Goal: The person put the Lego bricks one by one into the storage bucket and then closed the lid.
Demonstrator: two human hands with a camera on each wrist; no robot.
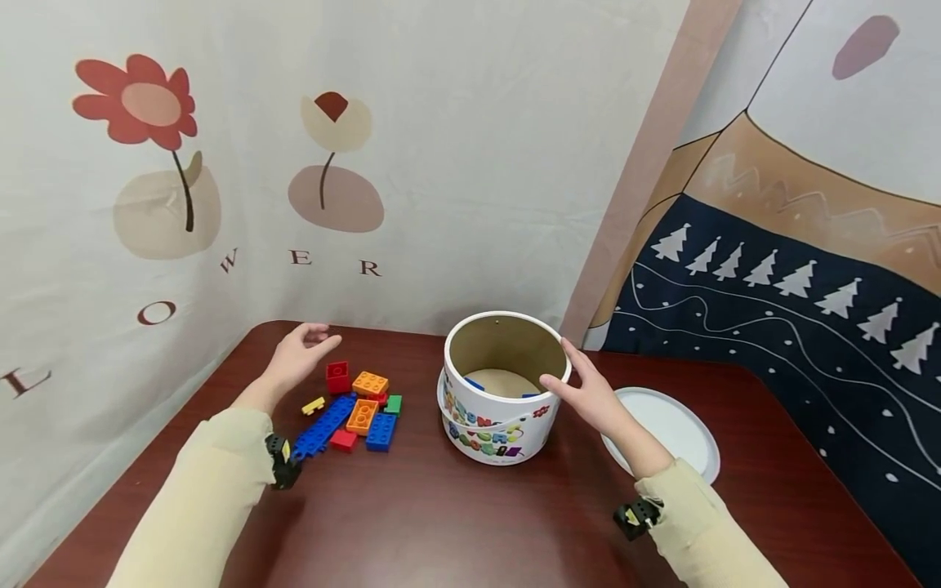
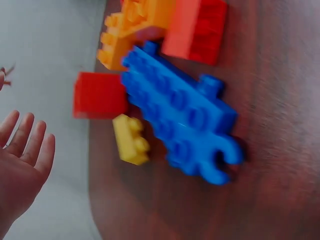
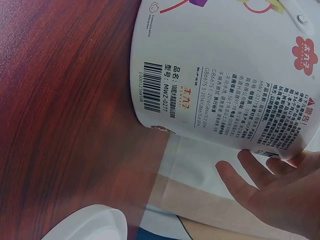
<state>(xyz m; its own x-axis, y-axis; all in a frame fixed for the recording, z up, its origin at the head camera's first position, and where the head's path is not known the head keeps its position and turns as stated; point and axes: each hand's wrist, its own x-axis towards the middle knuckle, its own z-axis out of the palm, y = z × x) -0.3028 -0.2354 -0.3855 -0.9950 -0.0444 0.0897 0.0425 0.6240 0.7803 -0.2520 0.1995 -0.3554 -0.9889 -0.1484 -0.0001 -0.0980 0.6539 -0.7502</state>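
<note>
My left hand [image 1: 296, 359] is over the left back of the table, just behind a pile of toy bricks, its fingers loosely bent and nothing in them. Nearest it are a red brick [image 1: 338, 377] and a small yellow brick [image 2: 131, 140]. A long blue base piece [image 2: 175, 110] with a hooked end lies beside them. At the round white bucket [image 1: 494, 441], my right hand [image 1: 594, 396] rests against the rim, thumb toward the front and fingers along the outside. Those fingers are fairly straight in the right wrist view. Blue pieces [image 1: 474, 384] show inside the bucket.
Orange bricks [image 1: 370, 384], a blue brick [image 1: 381, 431], a green brick [image 1: 394, 404] and another red brick [image 1: 343, 441] make up the pile. The white lid [image 1: 669, 425] lies right of the bucket, under the right forearm. A printed curtain [image 1: 470, 163] hangs behind the table.
</note>
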